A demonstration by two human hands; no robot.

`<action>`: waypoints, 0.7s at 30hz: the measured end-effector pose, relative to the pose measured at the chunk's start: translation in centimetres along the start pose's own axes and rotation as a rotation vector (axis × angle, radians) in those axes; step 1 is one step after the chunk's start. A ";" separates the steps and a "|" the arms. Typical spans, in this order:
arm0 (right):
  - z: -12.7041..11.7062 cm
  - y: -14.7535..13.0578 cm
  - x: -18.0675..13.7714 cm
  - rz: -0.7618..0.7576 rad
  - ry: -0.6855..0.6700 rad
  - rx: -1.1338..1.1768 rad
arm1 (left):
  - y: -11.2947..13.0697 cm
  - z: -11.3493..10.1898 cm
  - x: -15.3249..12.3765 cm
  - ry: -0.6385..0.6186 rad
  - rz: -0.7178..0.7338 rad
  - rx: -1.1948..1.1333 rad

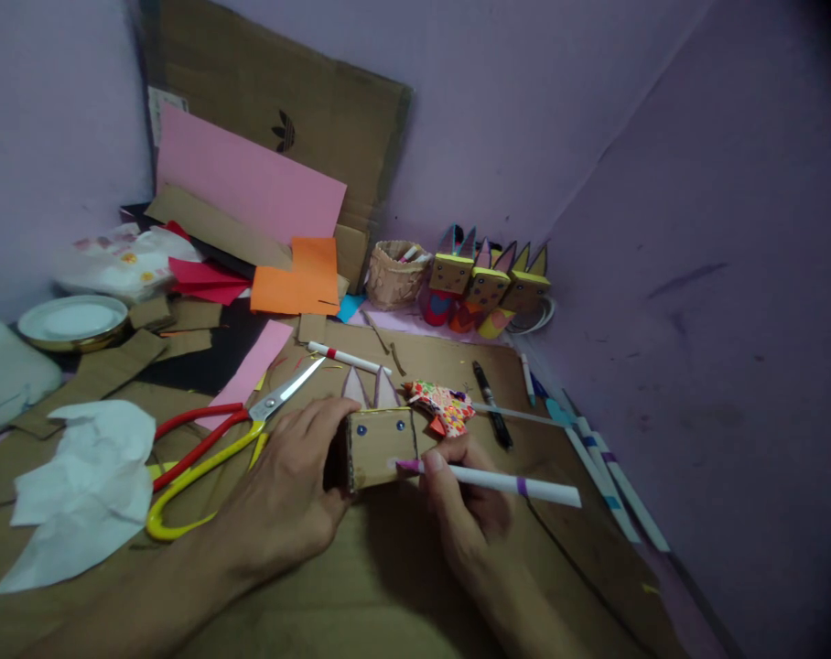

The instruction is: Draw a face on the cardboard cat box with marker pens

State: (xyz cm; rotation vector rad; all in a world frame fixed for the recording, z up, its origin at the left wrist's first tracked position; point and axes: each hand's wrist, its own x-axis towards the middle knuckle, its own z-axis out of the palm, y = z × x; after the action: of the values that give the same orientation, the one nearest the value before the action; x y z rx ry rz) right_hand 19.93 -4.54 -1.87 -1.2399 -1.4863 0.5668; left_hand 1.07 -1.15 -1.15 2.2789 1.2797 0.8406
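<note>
My left hand [296, 480] grips the left side of a small cardboard animal head [374, 448], which has two pointed ears and two dark blue eyes. Between the fingers of my right hand [467, 494] is a white marker [545, 488] with a purple band. Its purple tip meets the lower right of the cardboard face, by a pale spot. Just behind the head lies a piece with a bright floral pattern [447, 405]. Scissors [210, 462] with red and yellow handles lie open beside my left hand.
Crumpled white paper [90, 494] lies at left. Three finished-looking animal figures [488, 288] stand at the back beside a woven-looking cup [396, 275]. A black pen [492, 403] and several markers [614, 485] lie to the right, along the wall. Coloured paper [296, 279] and cardboard scraps fill the back left.
</note>
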 end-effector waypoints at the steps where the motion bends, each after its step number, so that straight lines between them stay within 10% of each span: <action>1: 0.0 -0.1 0.0 0.003 0.001 -0.001 | 0.0 0.0 0.0 -0.006 0.000 0.000; 21: -0.1 0.0 0.0 0.046 -0.016 0.002 | -0.1 0.1 0.0 0.026 0.031 -0.005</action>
State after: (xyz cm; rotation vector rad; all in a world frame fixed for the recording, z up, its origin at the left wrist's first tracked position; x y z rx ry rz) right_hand 20.01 -4.54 -1.87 -1.2741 -1.4732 0.6099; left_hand 1.09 -1.04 -1.33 2.2965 1.2552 0.8860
